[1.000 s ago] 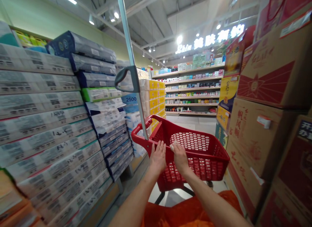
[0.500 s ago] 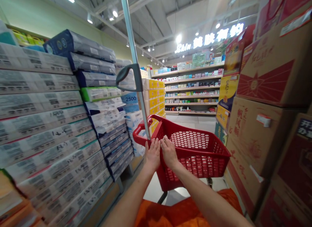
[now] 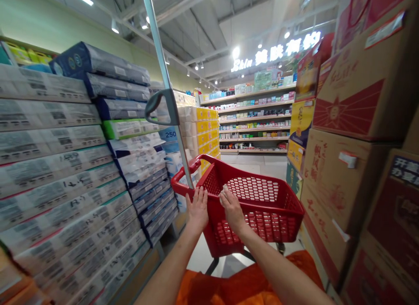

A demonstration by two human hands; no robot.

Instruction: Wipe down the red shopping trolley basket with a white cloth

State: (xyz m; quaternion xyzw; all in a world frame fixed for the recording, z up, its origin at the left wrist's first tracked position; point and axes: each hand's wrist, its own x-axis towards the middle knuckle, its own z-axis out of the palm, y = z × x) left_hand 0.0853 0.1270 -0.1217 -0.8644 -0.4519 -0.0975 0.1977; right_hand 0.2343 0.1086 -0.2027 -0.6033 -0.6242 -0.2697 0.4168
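Shelves (image 3: 257,140) rise behind the red cart (image 3: 268,207) under the left grip (image 3: 198,211).

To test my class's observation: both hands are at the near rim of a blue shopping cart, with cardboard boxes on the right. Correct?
No: the shopping cart is red, not blue, as the head view shows. The left hand and right hand are at its near rim, with cardboard boxes on the right.
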